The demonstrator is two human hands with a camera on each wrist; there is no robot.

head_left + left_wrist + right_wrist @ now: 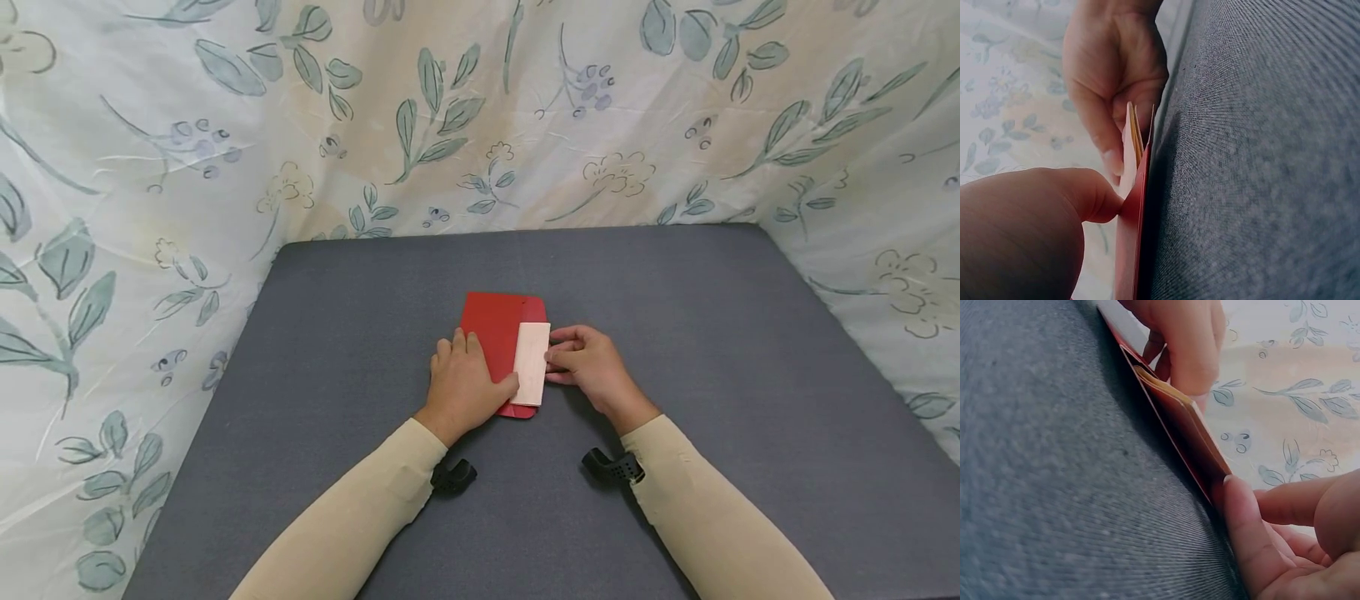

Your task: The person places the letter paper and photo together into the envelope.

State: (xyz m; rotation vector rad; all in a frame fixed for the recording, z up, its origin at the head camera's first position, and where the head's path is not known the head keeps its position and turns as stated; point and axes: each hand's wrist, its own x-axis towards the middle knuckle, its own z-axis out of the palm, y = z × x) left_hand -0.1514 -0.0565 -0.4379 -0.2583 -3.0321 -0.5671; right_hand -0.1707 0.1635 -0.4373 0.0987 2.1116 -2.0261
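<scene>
A red envelope [491, 321] lies on the table in the head view, with its lighter flap along the right side. Over that side rests a pale, narrow rectangular paper stack [532, 362]; its layered, yellowish edges show in the right wrist view. My left hand [461, 383] presses on the envelope with extended fingers, its thumb at the stack's lower left edge. From the right, my right hand [596, 367] pinches the stack's outer edge between thumb and fingers. Seen from the left wrist, the stack stands slightly raised above the red paper [1130, 250] at its far end.
A dark grey cloth-covered table [360, 333] stretches around the hands. Floral fabric [480, 125] hangs behind it and along both sides. Black wrist straps [453, 477] show below both hands, beside beige sleeves [345, 517].
</scene>
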